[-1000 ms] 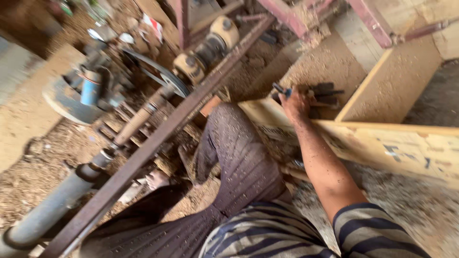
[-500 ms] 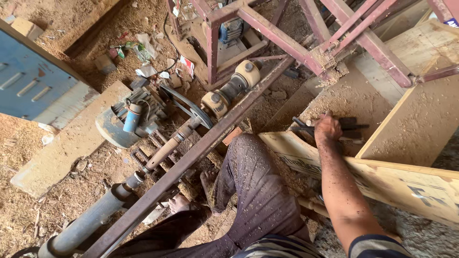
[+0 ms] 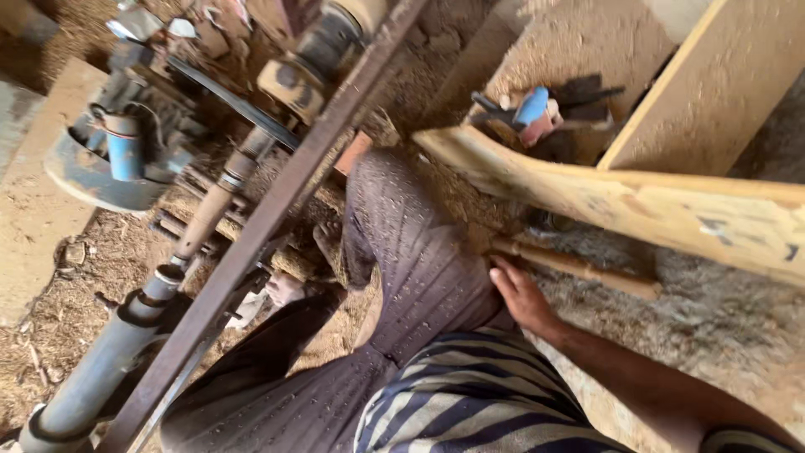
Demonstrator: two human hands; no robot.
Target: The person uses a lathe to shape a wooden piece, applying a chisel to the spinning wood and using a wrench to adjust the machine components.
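One hand shows, the right hand [image 3: 521,295], at the end of a bare forearm coming out of a navy-and-grey striped sleeve [image 3: 470,403]. It lies palm down beside the person's raised knee in dusty grey ribbed trousers [image 3: 419,252], its fingers [image 3: 503,270] stretched loosely and grasping nothing, their tips touching the near end of a thin pale wooden stick [image 3: 579,267] that lies in the sawdust. The left hand is out of sight.

Taking the stick as the landmark: it runs away from the fingertips along the dusty ground [image 3: 721,327], just under a broad, rough-sawn pale plank with a curved edge [image 3: 637,197]. The stick looks light, stiff and dry, likely splintery and coated in dust, so it should lift easily with a pinch near the end the fingers touch. The plank above it looks far heavier.

Beyond the plank from the stick, a heap of dark metal hand tools with one blue-and-red handle [image 3: 537,109] lies in sawdust against an upright board. Left of the stick, past the knee, a long rusty steel bar [image 3: 277,210] crosses diagonally, with a grey pipe [image 3: 101,369] below it. Farthest left stands a round grey metal base carrying a blue cylinder [image 3: 124,147].
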